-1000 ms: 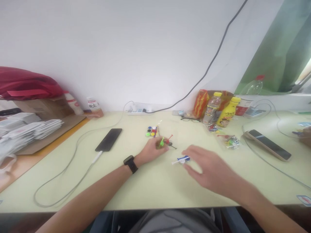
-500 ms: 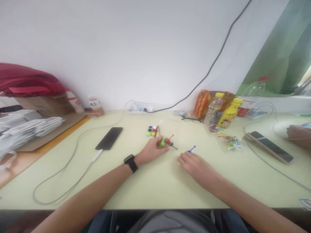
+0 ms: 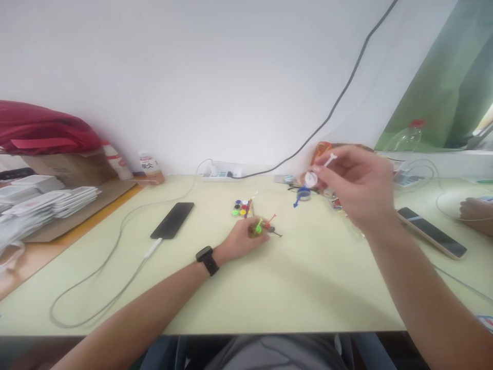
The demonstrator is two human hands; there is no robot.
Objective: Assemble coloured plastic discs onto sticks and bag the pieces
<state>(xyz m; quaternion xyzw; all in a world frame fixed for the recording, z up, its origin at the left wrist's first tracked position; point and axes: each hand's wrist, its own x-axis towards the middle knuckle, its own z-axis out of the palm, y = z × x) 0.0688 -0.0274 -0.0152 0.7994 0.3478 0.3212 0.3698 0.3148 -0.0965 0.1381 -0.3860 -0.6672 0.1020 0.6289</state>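
My right hand [image 3: 358,180] is raised above the table, with thumb and fingers pinching a white plastic arrow piece with a round disc [image 3: 310,179]. A blue plastic arrow piece with a round base [image 3: 303,193] hangs just below it, seemingly in the same grip. My left hand [image 3: 246,240] rests on the table, its fingers curled round a bright green arrow piece [image 3: 258,226]. At its fingertips lie a red arrow piece [image 3: 270,221] and a dark grey one [image 3: 274,231]. Small coloured discs [image 3: 238,207] sit just beyond, with thin coloured sticks [image 3: 248,207] beside them.
A black phone [image 3: 173,221] on a cable lies to the left. Another phone [image 3: 433,233] is at right, near another person's hand [image 3: 475,211]. White trays [image 3: 42,205] are stacked far left. A power strip [image 3: 223,176] stands along the wall. Bottles and snack bags are partly behind my right hand.
My right hand has risen from the table and moved up and right, lifting the blue and white arrow pieces. The left hand has stayed nearly still.
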